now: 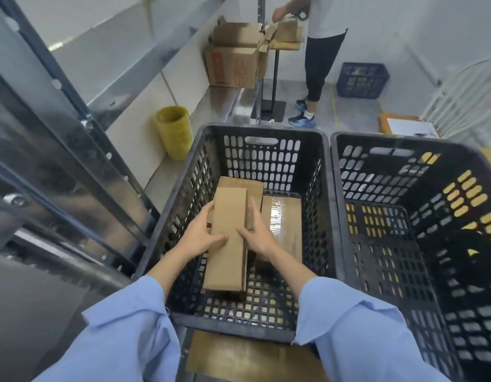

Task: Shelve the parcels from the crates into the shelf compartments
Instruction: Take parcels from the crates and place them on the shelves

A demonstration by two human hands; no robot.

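We see both of our hands down inside the left crate (260, 128), clamped on one long parcel (229, 252) from either side. Our left hand (201, 234) lies against the parcel's left edge, fingers reaching forward along that side and the thumb laid across the brown top face. Our right hand (256, 234) mirrors it on the right edge, fingers pointing away from us along the side and the thumb resting on top. The two thumbs nearly meet over the middle of the parcel. The long parcel runs lengthwise away from us; its far end lies over a second cardboard parcel (245, 183) at the back of the crate. We cannot tell whether its near end rests on the crate floor or is raised above it. Just beside our right hand lies a taped parcel (281, 216), flat on the bottom. The right crate (376, 172) stands touching the left one. The metal shelf (73, 111) rises at our left, with a yellow roll (174, 130) on one of its boards and open cardboard boxes (233, 59) farther along. Another person (321, 51) stands at the back near a blue crate (361, 79) on the floor.
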